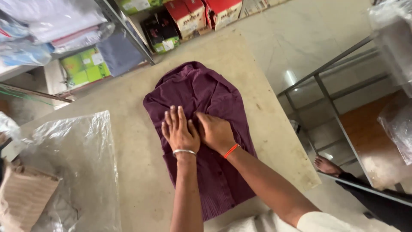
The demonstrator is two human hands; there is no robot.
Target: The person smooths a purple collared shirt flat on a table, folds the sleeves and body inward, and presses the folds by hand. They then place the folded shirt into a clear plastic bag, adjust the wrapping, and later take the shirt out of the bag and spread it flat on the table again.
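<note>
A garment packing room. Shelves (51, 30) hold bagged clothes and boxes (201, 15). Plastic bags (81, 159) lie on the table (137, 141).

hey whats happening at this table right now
A person presses both bare hands flat on a dark purple button-up shirt spread on a beige worktable. The left hand, with a silver bangle, and the right hand, with an orange wrist thread, lie side by side mid-shirt. A clear plastic bag lies to the left.
</note>
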